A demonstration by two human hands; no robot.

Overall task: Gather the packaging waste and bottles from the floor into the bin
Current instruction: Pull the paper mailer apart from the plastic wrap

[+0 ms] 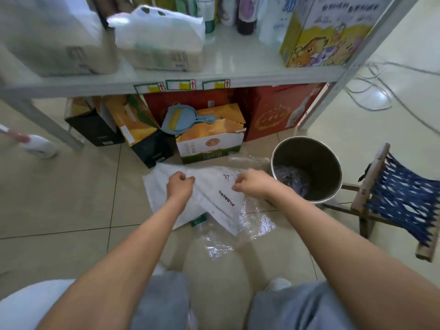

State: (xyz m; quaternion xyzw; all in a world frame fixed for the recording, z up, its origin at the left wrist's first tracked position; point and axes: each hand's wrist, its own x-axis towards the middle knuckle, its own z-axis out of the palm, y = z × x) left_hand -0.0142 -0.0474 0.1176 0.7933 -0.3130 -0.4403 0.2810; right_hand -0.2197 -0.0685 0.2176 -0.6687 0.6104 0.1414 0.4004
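A white plastic mailer bag (209, 198) with black print is lifted off the tiled floor. My left hand (179, 184) pinches its upper edge on the left, and my right hand (252, 183) pinches the same edge on the right. Under the bag lie clear bubble wrap (252, 225) and a crushed clear bottle (214, 236) with a green cap. Another clear bottle (247, 159) lies on the floor behind the bag, next to the bin. The dark round bin (307, 167) stands just right of my right hand, with clear plastic inside at the bottom.
A metal shelf rack (166, 79) stands ahead, with cartons (209, 139) and a blue dustpan (181, 119) beneath it. A small wooden stool with a blue woven seat (400, 198) is right of the bin. Cables (381, 91) trail on the floor at the far right.
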